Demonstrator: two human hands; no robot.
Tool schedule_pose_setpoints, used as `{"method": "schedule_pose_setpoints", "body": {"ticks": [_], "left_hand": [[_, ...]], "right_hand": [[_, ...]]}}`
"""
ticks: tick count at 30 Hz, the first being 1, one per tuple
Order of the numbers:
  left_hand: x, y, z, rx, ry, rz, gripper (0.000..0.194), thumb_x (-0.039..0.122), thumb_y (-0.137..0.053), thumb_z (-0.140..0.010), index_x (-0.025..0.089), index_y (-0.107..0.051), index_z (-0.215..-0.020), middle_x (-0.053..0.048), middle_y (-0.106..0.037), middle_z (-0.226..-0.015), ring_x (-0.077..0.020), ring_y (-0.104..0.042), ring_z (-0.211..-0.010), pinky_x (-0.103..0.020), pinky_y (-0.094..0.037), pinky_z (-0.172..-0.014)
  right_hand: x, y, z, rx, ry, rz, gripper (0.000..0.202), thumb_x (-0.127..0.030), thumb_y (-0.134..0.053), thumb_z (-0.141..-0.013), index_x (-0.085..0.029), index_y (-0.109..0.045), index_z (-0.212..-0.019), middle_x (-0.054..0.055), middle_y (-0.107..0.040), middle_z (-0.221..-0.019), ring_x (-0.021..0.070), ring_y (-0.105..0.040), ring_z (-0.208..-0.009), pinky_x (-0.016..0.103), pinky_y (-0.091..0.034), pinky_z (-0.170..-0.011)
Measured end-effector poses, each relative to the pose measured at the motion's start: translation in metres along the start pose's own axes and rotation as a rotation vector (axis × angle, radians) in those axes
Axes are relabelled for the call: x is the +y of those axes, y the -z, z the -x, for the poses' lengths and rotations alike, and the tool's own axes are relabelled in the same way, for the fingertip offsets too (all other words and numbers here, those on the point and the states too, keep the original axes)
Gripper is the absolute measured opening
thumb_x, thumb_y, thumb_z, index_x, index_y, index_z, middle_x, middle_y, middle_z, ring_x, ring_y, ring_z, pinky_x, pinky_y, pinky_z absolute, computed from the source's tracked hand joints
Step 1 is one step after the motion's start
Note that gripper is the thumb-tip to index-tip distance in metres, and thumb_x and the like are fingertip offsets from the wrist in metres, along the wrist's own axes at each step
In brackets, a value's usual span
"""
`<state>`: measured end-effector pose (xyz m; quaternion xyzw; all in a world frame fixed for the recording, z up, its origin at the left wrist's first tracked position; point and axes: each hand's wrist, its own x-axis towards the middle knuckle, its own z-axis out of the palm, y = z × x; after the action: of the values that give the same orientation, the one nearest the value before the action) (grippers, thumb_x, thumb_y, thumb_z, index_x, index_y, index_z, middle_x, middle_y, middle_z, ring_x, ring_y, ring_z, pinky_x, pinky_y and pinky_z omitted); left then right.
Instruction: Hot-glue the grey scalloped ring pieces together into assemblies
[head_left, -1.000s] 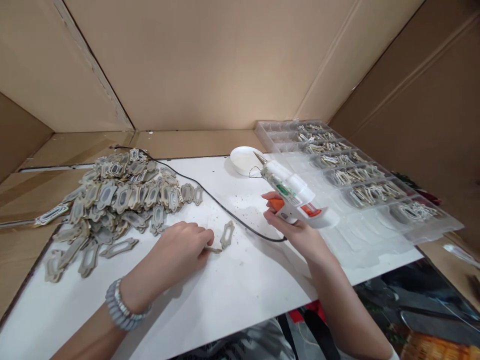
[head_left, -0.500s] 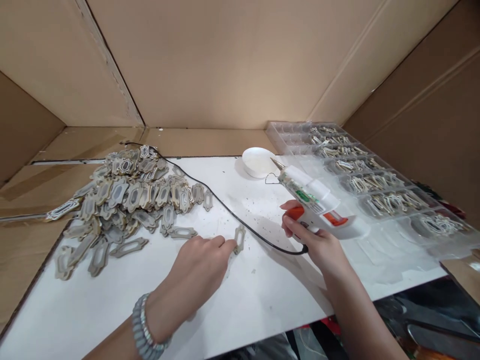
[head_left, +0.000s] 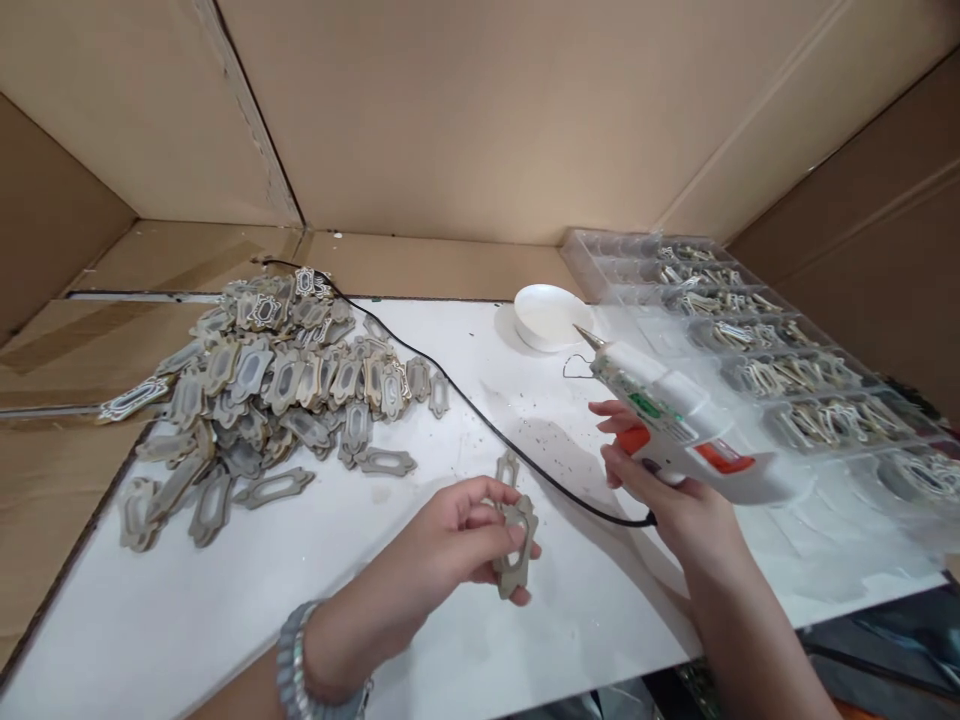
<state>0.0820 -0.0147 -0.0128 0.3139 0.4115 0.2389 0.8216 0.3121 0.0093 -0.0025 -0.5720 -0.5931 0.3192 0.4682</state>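
Observation:
My left hand (head_left: 457, 550) pinches a small grey-beige frame piece (head_left: 519, 560) with an open middle and shaped ends, thumb on its face and fingers behind. Just beyond it, a similar frame piece (head_left: 508, 468) lies on the white board, partly covered by my fingers. My right hand (head_left: 660, 480) is wrapped around a white glue gun (head_left: 660, 385) with an orange trigger, holding it above the board. Its metal nozzle points up and left, near a white bowl (head_left: 551, 318). A thin wire-like outline shows beside the nozzle; I cannot tell what it is.
At left lies a heap of similar frame pieces (head_left: 300, 375). A clear compartment tray (head_left: 780, 345) with pale and metallic pieces stands on the right. The black cord (head_left: 480, 415) crosses the board (head_left: 247, 600) to the glue gun. Cardboard walls (head_left: 450, 120) enclose the back and sides.
My left hand has turned over and lifted, now showing a frame piece between thumb and fingers. My right hand still holds the glue gun. The whole view has shifted slightly.

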Motion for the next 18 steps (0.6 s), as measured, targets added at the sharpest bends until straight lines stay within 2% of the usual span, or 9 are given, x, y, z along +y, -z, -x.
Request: {"method": "schedule_pose_setpoints", "body": {"ticks": [3,7,11,14,18], "left_hand": [[0.01,0.005,0.002,0.078,-0.058,0.002,0.031,0.03,-0.071,-0.077,0.019,-0.059,-0.103,-0.003,-0.073,-0.085,-0.0163,-0.07,-0.066,-0.033,-0.056,-0.072],[0.028,0.008,0.007,0.249,-0.215,-0.015,0.033,0.031,-0.075,-0.071,0.018,-0.06,-0.097,-0.001,-0.072,-0.071,-0.0158,-0.068,-0.062,-0.031,-0.055,-0.069],[0.037,0.013,0.011,0.45,-0.363,-0.067,0.034,0.029,-0.076,-0.072,0.02,-0.061,-0.102,0.003,-0.071,-0.07,-0.0131,-0.069,-0.064,-0.024,-0.052,-0.067],[0.039,0.018,0.014,0.501,-0.428,-0.129,0.036,0.032,-0.075,-0.076,0.022,-0.061,-0.107,0.001,-0.075,-0.081,-0.0134,-0.071,-0.068,-0.023,-0.054,-0.069],[0.039,0.018,0.017,0.531,-0.47,-0.188,0.037,0.035,-0.075,-0.078,0.022,-0.061,-0.11,0.001,-0.073,-0.078,-0.0143,-0.072,-0.069,-0.022,-0.056,-0.068]], "right_hand": [[0.002,0.001,0.0,-0.08,0.008,0.053,0.012,-0.037,-0.07,-0.085,-0.026,-0.071,-0.089,0.005,-0.071,-0.086,0.0188,-0.063,-0.064,0.03,-0.051,-0.051],[0.006,0.002,0.003,-0.137,0.039,0.093,0.012,-0.037,-0.071,-0.085,-0.028,-0.072,-0.094,-0.001,-0.06,-0.062,0.0163,-0.054,-0.05,0.03,-0.046,-0.048],[0.007,0.001,0.006,-0.162,0.077,0.085,0.011,-0.038,-0.068,-0.088,-0.028,-0.067,-0.092,-0.002,-0.059,-0.059,0.0157,-0.053,-0.048,0.029,-0.046,-0.047],[0.006,0.001,0.008,-0.242,0.115,0.137,0.01,-0.036,-0.068,-0.087,-0.027,-0.065,-0.088,-0.002,-0.062,-0.062,0.0147,-0.051,-0.046,0.028,-0.044,-0.043],[0.0,-0.004,0.008,-0.268,0.243,0.173,0.018,-0.032,-0.071,-0.083,-0.025,-0.057,-0.075,0.0,-0.063,-0.068,0.0154,-0.056,-0.052,0.028,-0.045,-0.046]]}}
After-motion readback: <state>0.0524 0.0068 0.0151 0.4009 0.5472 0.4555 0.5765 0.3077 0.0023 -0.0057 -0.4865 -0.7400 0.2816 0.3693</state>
